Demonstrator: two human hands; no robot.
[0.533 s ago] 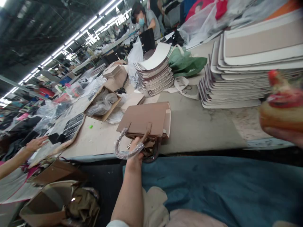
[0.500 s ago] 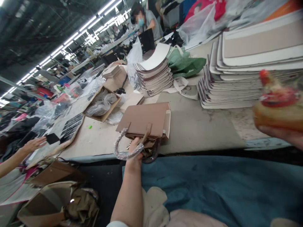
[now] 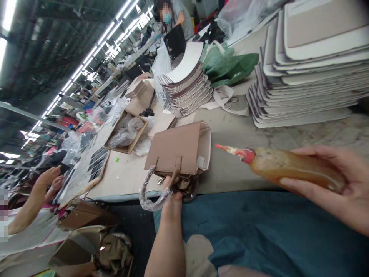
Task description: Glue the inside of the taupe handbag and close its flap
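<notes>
A tan handbag (image 3: 180, 148) lies flat at the near edge of the worktable (image 3: 253, 134), its plastic-wrapped handle (image 3: 150, 192) hanging over the edge. My left hand (image 3: 170, 189) is closed on the bag's handle end. My right hand (image 3: 340, 188) grips an amber squeeze bottle (image 3: 288, 165) with a red-crusted nozzle (image 3: 236, 152), held sideways with the tip pointing left toward the bag, a short way from its right side.
Stacks of flat tan-and-white panels (image 3: 311, 69) fill the back right; a curved stack (image 3: 187, 84) and a green bag (image 3: 227, 65) sit behind. A cardboard box (image 3: 127, 132) lies to the left. A co-worker's hands (image 3: 47, 181) reach in at left. Teal cloth (image 3: 259, 231) covers my lap.
My right hand has swung the bottle down and leftward, from upright at the right edge to lying sideways with its nozzle near the bag. My left hand keeps its hold.
</notes>
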